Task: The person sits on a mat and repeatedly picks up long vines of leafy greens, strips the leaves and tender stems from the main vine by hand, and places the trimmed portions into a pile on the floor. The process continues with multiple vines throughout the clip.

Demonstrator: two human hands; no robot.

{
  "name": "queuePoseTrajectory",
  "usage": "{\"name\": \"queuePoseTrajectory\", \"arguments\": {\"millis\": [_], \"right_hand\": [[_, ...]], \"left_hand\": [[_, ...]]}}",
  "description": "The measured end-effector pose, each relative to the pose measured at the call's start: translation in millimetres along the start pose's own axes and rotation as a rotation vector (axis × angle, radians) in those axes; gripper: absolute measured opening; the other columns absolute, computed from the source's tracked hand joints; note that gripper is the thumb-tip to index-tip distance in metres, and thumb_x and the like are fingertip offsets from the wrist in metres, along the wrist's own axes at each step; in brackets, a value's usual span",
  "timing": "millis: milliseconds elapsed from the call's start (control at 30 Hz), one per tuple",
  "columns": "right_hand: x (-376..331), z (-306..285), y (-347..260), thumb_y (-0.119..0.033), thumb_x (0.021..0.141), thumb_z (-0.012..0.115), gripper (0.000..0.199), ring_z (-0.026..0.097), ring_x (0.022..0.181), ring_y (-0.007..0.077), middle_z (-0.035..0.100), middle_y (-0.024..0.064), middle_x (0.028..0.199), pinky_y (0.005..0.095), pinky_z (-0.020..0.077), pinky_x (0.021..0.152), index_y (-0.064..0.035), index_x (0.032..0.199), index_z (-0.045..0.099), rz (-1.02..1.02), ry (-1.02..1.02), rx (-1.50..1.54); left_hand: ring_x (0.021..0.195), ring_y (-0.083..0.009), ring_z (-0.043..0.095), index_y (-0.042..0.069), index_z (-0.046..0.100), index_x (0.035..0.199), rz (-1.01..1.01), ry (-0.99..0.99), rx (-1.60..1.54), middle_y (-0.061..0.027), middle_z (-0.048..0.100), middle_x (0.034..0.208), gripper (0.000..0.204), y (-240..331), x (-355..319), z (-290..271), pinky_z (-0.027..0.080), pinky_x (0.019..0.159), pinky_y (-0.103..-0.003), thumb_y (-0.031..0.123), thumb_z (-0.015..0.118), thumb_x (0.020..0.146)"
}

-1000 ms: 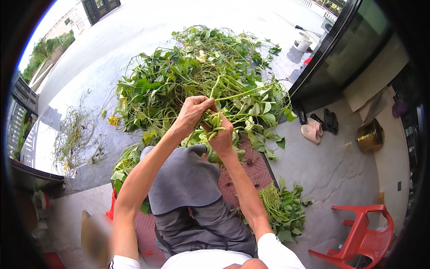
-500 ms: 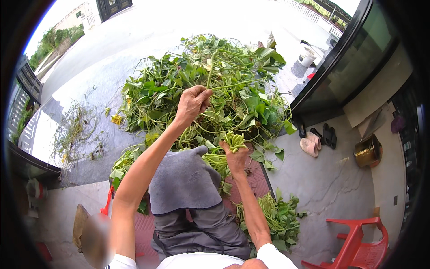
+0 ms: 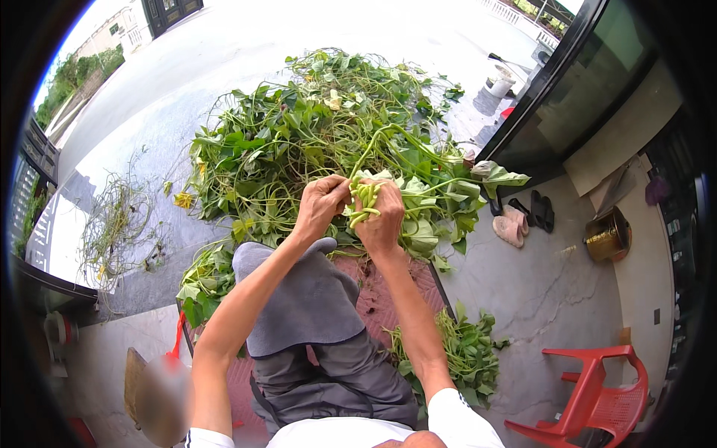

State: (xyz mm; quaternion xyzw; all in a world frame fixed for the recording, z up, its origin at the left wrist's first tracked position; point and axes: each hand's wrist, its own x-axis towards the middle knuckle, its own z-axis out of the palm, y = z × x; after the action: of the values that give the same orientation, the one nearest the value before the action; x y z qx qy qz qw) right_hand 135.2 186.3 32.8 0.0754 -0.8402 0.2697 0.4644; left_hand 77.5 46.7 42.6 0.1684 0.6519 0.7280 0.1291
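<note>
In front of my knees, both hands are close together at the near edge of a big heap of leafy green vines. My right hand is closed around a bunch of green leafy stems, their pale ends bunched toward my left hand. Leaves of that bunch trail away to the right. My left hand pinches a green vine, which arches up and over to the right; its fingertips are beside the bunch's stem ends. A grey cloth covers my lap.
Beside my right leg lies a smaller pile of leafy stems. Loose thin vines are scattered at left. A red plastic chair, a gold-coloured pot and pink slippers stand at right. A reddish mat lies underfoot.
My left hand has come down beside my right hand, bringing the vine. My right hand has risen with its bunch from near my knee, and leaves now trail right from it.
</note>
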Motion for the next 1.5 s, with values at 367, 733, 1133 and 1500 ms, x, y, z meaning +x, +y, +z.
{"name": "queuePoseTrajectory", "arguments": {"millis": [367, 733, 1133, 1500], "right_hand": [[-48, 23, -39, -0.008, 0.087, 0.078, 0.023, 0.068, 0.076, 0.0399, 0.068, 0.0182, 0.087, 0.0444, 0.0544, 0.068, 0.0009, 0.105, 0.067, 0.288, 0.069, 0.204], [28, -65, 16, -0.004, 0.081, 0.086, 0.022, 0.072, 0.077, 0.0289, 0.075, 0.0143, 0.093, 0.037, 0.0568, 0.069, 0.0021, 0.097, 0.073, 0.171, -0.086, 0.25], [27, -30, 64, 0.001, 0.093, 0.075, 0.016, 0.076, 0.092, 0.0217, 0.077, 0.009, 0.101, 0.0357, 0.0628, 0.091, 0.0001, 0.107, 0.066, 0.486, -0.659, 0.678], [10, -55, 17, 0.003, 0.086, 0.074, 0.027, 0.076, 0.082, 0.0284, 0.077, 0.0198, 0.094, 0.0398, 0.0621, 0.08, 0.0061, 0.113, 0.069, 0.908, -0.615, 1.038]], "left_hand": [[0.058, -0.005, 0.051, 0.001, 0.074, 0.09, 0.024, 0.129, 0.033, 0.0022, 0.062, 0.068, 0.028, -7, 38, -28, 0.042, 0.055, -0.024, 0.023, 0.064, 0.105], [0.071, -0.0293, 0.063, 0.0, 0.069, 0.095, 0.697, -0.209, 0.861, -0.0118, 0.067, 0.082, 0.013, 25, 17, -96, 0.051, 0.063, -0.037, 0.013, 0.071, 0.095], [0.079, -0.0263, 0.064, 0.008, 0.064, 0.1, 0.97, -0.523, 1.233, -0.0059, 0.058, 0.087, 0.015, 57, 26, -87, 0.052, 0.063, -0.04, 0.013, 0.072, 0.089], [0.093, -0.0192, 0.061, 0.01, 0.062, 0.106, 1.266, -0.696, 1.522, -0.0022, 0.057, 0.096, 0.02, 79, 47, -83, 0.054, 0.083, -0.034, 0.016, 0.066, 0.088]]}}
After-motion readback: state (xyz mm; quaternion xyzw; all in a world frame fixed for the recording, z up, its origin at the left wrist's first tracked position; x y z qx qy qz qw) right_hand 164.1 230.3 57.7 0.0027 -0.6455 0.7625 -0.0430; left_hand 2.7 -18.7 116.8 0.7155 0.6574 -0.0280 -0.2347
